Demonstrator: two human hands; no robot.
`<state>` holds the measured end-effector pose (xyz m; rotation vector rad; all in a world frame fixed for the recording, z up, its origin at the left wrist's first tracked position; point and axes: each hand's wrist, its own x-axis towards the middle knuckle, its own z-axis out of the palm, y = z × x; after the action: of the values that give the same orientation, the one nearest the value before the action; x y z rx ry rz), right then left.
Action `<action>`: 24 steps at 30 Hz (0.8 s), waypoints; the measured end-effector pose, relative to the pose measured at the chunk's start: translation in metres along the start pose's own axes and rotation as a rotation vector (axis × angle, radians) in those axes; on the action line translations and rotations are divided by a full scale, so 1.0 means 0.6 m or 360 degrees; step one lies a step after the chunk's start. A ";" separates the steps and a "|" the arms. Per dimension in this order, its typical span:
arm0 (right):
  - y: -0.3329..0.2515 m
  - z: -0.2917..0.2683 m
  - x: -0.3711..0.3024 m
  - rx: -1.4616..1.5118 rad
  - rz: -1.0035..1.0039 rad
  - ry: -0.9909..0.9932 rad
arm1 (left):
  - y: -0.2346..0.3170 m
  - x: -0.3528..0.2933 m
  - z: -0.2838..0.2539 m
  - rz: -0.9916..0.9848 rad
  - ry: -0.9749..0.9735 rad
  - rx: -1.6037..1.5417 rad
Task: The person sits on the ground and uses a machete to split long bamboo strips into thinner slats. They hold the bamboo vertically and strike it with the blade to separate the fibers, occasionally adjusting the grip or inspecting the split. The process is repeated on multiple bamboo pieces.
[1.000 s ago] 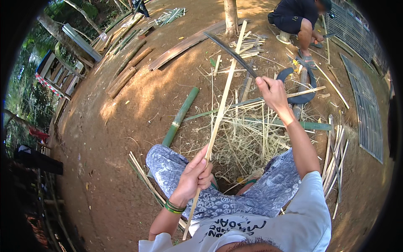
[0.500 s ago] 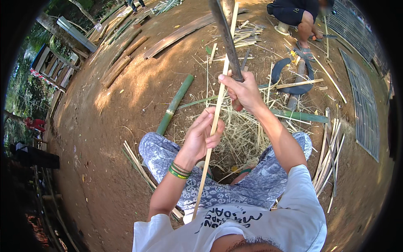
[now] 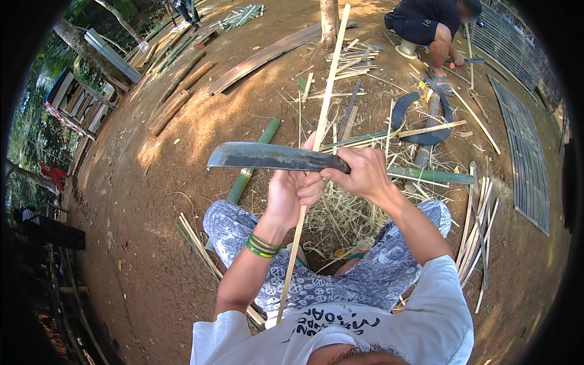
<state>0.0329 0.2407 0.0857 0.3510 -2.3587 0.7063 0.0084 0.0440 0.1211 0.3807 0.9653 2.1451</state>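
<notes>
My right hand point(image 3: 365, 173) is closed around the handle of a machete point(image 3: 274, 157). The broad dark blade points left and lies across a long pale bamboo strip point(image 3: 328, 91), hiding a short stretch of it. Beneath the blade, my left hand point(image 3: 289, 191) is closed on the strip, its fingers partly covered by the metal. The strip runs from my lap up past both hands toward a tree trunk. Thin shavings point(image 3: 353, 213) are heaped on the ground between my folded legs.
Green bamboo poles lie left point(image 3: 255, 158) and right point(image 3: 432, 175) of the shavings. Split strips point(image 3: 477, 225) rest by my right knee, others point(image 3: 201, 243) by my left. Ahead are a black rubber ring point(image 3: 401, 109) and a plank point(image 3: 267, 58). A person point(image 3: 435, 30) crouches far right.
The machete has swung from pointing away, up the picture, to lying crosswise with its tip left. My left hand stays on the strip, now beneath the blade.
</notes>
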 end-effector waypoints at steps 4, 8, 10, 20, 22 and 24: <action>0.002 -0.003 0.008 -0.0078 -0.0091 0.0038 | 0.000 -0.017 0.007 -0.0004 0.0071 0.0101; 0.022 -0.003 0.015 -0.0116 -0.0128 0.0178 | 0.005 -0.042 0.010 -0.0075 0.0179 0.0123; 0.033 -0.008 0.016 -0.0136 -0.0098 0.0159 | 0.006 -0.052 0.011 -0.0081 0.0189 0.0136; 0.020 -0.008 0.024 -0.0167 -0.0080 -0.0002 | -0.002 -0.055 0.007 -0.0064 0.0315 0.0375; 0.030 -0.013 0.022 -0.0210 -0.0133 -0.0020 | -0.004 -0.063 0.007 -0.0077 0.0294 0.0404; 0.035 -0.015 0.024 -0.0271 -0.0211 0.0004 | -0.006 -0.072 0.007 -0.0085 0.0262 0.0415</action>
<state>0.0182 0.2622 0.0926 0.4263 -2.3478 0.4403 0.0417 0.0162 0.1225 0.3025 1.3407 2.0306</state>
